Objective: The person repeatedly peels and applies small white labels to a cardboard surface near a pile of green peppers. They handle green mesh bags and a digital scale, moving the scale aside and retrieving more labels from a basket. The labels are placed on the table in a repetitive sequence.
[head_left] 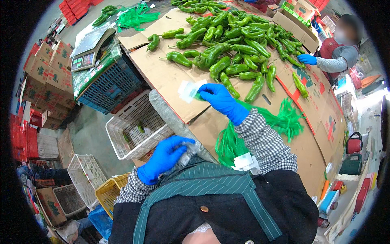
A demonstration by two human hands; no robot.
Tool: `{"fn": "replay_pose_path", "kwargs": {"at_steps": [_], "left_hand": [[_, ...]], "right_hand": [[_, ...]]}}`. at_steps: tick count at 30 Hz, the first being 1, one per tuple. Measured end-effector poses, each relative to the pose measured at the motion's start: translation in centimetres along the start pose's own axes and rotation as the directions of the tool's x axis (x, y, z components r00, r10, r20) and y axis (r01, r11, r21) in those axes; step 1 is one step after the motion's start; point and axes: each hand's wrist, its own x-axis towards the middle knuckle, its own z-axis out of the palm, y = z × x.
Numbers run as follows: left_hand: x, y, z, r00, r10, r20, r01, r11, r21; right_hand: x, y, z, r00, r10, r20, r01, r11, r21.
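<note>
My right hand [222,102], in a blue glove, pinches a bit of green mesh at the white labels [189,90] of a net bag, over the cardboard-covered table [178,74]. Just beyond it lies a big heap of long green peppers [239,44]. Under my right wrist spread loose green mesh bags [231,140], with more white labels [245,162] beside my sleeve. My left hand [162,157], also gloved in blue, is curled at the table's near edge, against my apron. A crumpled greyish, see-through bit shows by its fingers; whether it is gripped is hard to make out.
A white plastic crate [140,126] stands below the table's left edge, holding a few green scraps. Farther left, a scale [91,49] tops a blue crate [109,85]. A co-worker's blue-gloved hand [307,59] reaches toward the peppers from the right. Cardboard boxes [53,73] are stacked at left.
</note>
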Motion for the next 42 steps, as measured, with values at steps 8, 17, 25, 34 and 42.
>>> {"fn": "replay_pose_path", "kwargs": {"at_steps": [8,17,25,34,42], "left_hand": [[4.4,2.0,-2.6,0.985,-0.066,-0.159,0.109,0.955,0.276],[5.2,2.5,-2.4,0.98,-0.139,-0.141,0.18,0.922,0.342],[5.5,2.6,-2.3,0.987,-0.111,-0.12,0.147,0.922,0.359],[5.6,2.3,-2.5,0.989,-0.112,-0.096,0.14,0.919,0.369],[4.2,0.5,-5.1,0.982,-0.138,0.133,0.113,0.978,0.178]], "right_hand": [[-5.5,-2.5,-0.1,0.988,-0.047,0.144,0.059,0.995,-0.075],[-6.4,-3.2,0.5,0.956,-0.26,0.139,0.285,0.935,-0.213],[-6.5,-3.3,0.6,0.929,-0.327,0.174,0.368,0.871,-0.326],[-6.3,-3.5,0.6,0.94,0.021,0.341,-0.043,0.997,0.058],[-5.7,-1.7,-0.1,0.881,0.213,0.421,-0.233,0.972,-0.004]]}}
